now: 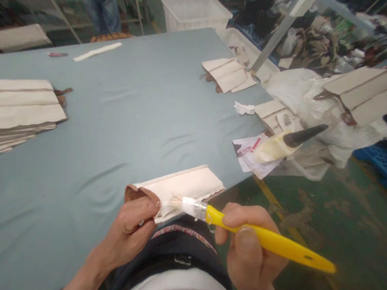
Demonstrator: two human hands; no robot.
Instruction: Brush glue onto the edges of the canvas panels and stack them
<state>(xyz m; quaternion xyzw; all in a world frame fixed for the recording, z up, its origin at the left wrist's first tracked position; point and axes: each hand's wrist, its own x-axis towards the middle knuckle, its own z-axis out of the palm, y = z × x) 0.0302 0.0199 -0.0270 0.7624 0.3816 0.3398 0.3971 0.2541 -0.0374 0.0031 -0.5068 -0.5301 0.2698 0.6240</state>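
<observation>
A cream fabric piece with brown edging [186,181], perhaps a pouch, lies at the table's near edge. My left hand [134,223] is closed on its left end, fingers partly tucked under the brown part. In my right hand [250,246] is a paintbrush with a yellow handle [283,245], pinched between thumb and fingers. The brush's bristles, coated white near the ferrule, touch or hover just over the cream fabric close to my left fingers; I cannot tell which.
Stacked cream pieces [15,105] lie at the left, more [226,73] at the far right. A pale bottle with a black nozzle [275,146] rests on papers at the right edge. Behind the table are a white bin [195,13] and a person's legs [97,3].
</observation>
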